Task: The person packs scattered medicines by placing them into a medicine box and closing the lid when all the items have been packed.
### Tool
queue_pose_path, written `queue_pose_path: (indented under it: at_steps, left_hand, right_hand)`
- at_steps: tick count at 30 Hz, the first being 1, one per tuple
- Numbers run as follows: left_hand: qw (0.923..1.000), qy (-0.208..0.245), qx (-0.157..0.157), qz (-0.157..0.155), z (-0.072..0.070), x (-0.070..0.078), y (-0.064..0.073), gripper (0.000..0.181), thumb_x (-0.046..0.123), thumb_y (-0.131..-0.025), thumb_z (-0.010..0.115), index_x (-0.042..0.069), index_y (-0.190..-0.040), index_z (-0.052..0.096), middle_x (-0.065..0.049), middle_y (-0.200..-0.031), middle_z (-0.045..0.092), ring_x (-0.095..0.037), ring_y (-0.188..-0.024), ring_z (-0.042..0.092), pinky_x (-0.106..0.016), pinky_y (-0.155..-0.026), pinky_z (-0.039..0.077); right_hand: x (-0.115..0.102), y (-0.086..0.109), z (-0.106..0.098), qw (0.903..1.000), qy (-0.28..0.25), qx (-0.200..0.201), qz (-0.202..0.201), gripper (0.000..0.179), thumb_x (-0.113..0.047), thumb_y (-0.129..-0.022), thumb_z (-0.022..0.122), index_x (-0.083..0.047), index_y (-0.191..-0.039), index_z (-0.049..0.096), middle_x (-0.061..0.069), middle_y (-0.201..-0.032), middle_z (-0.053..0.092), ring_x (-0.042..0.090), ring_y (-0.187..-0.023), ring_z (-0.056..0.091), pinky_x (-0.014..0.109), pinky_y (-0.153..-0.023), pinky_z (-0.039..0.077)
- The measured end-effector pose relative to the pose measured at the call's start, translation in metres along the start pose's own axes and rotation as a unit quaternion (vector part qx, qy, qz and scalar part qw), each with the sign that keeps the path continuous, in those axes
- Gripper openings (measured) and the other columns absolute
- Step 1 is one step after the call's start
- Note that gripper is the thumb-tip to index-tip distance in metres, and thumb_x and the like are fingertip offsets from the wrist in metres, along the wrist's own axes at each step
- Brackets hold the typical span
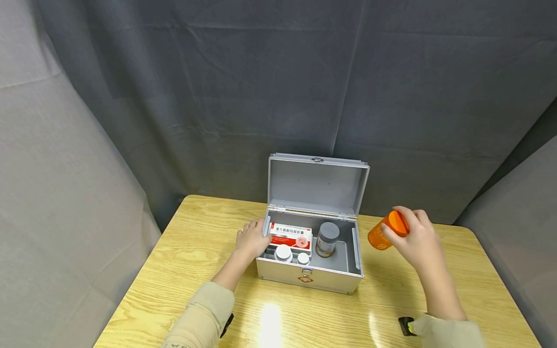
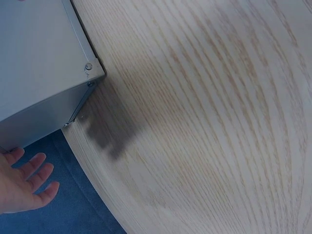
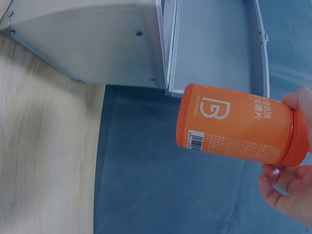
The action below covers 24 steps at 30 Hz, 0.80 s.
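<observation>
An open metal first-aid box (image 1: pixel 304 279) stands on the table with its lid (image 1: pixel 319 186) raised. My left hand (image 1: pixel 251 239) touches the box's left rim, fingers loosely spread in the left wrist view. To the right of the box, my right hand (image 1: pixel 418 237) grips an orange vitamin bottle (image 3: pixel 234 124) by its lid, tilted above the table. Inside the box, a red and white medicine box (image 1: pixel 290 238) lies at the left, behind two white-capped bottles, one larger (image 1: pixel 283 253) and one smaller (image 1: pixel 303 259). A clear jar with a grey lid (image 1: pixel 327 239) stands near the middle.
The wooden table (image 1: pixel 209 227) carries the box toward its back edge. A dark grey curtain (image 1: pixel 261 96) hangs behind, with lighter cloth (image 1: pixel 69 193) at the left side. Bare floor of the box shows right of the jar.
</observation>
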<state>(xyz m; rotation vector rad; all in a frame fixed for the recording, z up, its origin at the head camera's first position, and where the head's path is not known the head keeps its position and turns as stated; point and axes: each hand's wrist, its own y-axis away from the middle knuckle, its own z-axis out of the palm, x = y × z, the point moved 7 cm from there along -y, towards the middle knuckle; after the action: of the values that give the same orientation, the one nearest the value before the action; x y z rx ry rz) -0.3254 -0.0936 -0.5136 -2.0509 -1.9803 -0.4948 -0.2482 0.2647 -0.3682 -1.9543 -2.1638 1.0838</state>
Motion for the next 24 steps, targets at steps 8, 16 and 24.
queue_pose_path:
  at_steps: [8, 16, 24]
  left_hand:
    - [1.0, -0.002, 0.002, -0.001, -0.001, 0.0, 0.0, 0.062, 0.038, -0.085, 0.049, 0.014, -0.14, 0.035, -0.013, -0.139, 0.04, -0.032, -0.124, 0.037, -0.053, -0.098, 0.028]
    - [0.9999, -0.001, 0.011, 0.003, 0.0, 0.0, -0.001, 0.063, 0.038, -0.083, 0.049, 0.013, -0.139, 0.037, -0.012, -0.137, 0.043, -0.031, -0.122, 0.039, -0.053, -0.095, 0.031]
    - [0.9999, -0.001, 0.012, 0.002, 0.0, 0.0, -0.001, 0.062, 0.038, -0.083, 0.048, 0.014, -0.139, 0.037, -0.012, -0.136, 0.043, -0.031, -0.121, 0.04, -0.052, -0.095, 0.031]
  right_hand:
    - [-0.017, -0.003, 0.006, 0.9997, -0.016, -0.001, -0.016, 0.045, -0.024, -0.076, 0.068, -0.009, -0.116, 0.055, 0.018, -0.097, 0.048, 0.032, -0.073, 0.05, 0.043, -0.054, 0.044]
    - [-0.032, -0.005, 0.014, 0.999, -0.031, -0.017, -0.028, 0.045, -0.023, -0.076, 0.069, -0.009, -0.117, 0.055, 0.016, -0.098, 0.048, 0.03, -0.075, 0.05, 0.043, -0.057, 0.046]
    - [-0.047, -0.003, 0.025, 0.9965, -0.055, -0.014, -0.061, 0.043, -0.02, -0.074, 0.071, -0.008, -0.113, 0.057, 0.014, -0.093, 0.049, 0.029, -0.072, 0.052, 0.044, -0.058, 0.048]
